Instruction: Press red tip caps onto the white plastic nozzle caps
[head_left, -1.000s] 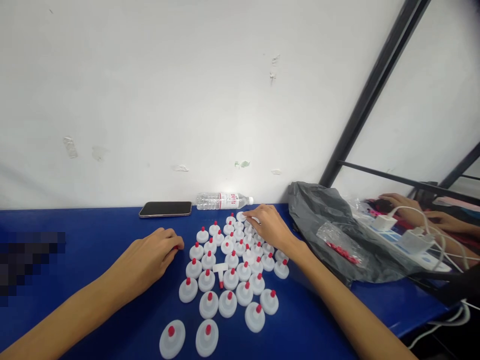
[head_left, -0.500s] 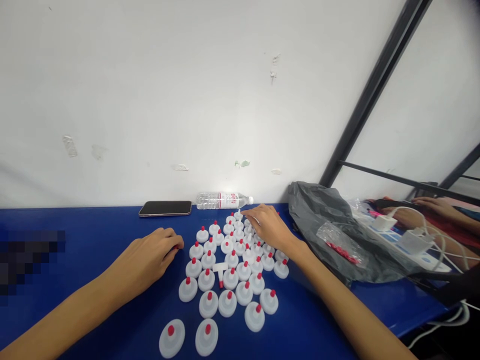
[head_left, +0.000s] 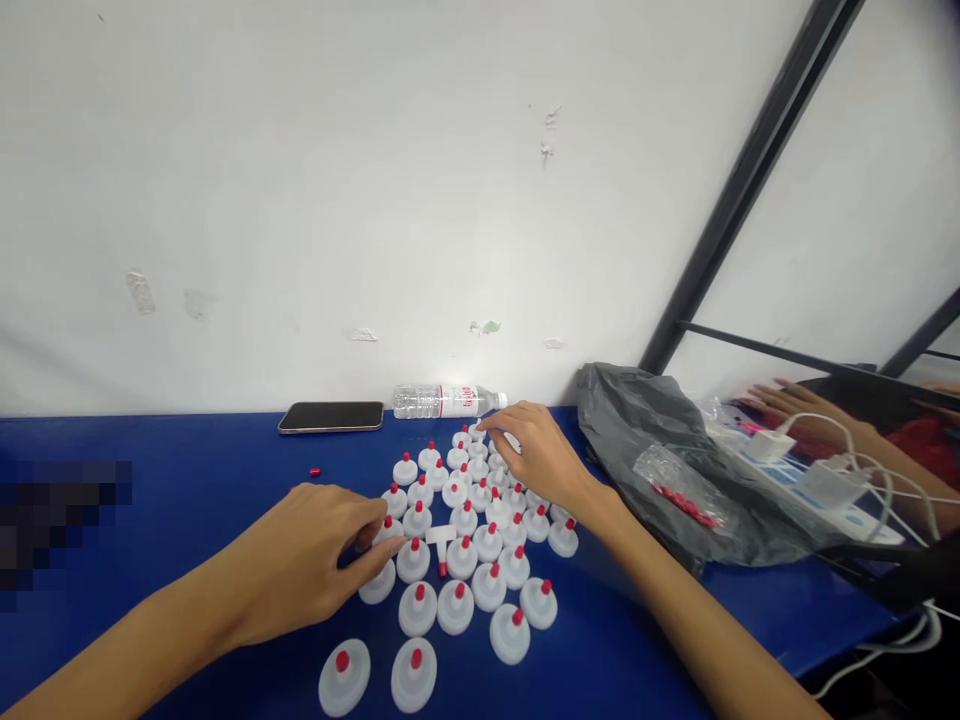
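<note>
White round nozzle lids (head_left: 417, 608), many topped with small red tip caps (head_left: 419, 591), stand in a cluster on the blue table. My left hand (head_left: 315, 555) is over the cluster's left edge, thumb and forefinger apart around a lid's red tip, with nothing visibly held. Behind it, a loose red cap (head_left: 315, 471) lies on the table; another is partly hidden by the hand. At the back of the cluster, my right hand (head_left: 536, 450) pinches a white nozzle lid (head_left: 476, 431) between thumb and forefinger. Several lids are hidden under this hand.
A phone (head_left: 331, 416) and a clear water bottle (head_left: 448, 401) lie along the wall. On the right are a grey plastic bag (head_left: 630, 420), a clear packet of red caps (head_left: 682, 500), a power strip (head_left: 847, 512) with cables, and another person's hands.
My left hand has moved right and forward from beside the lids, uncurling its fingers; a loose red cap now shows behind it. My right hand stays at the back, where the lid has been turned upright.
</note>
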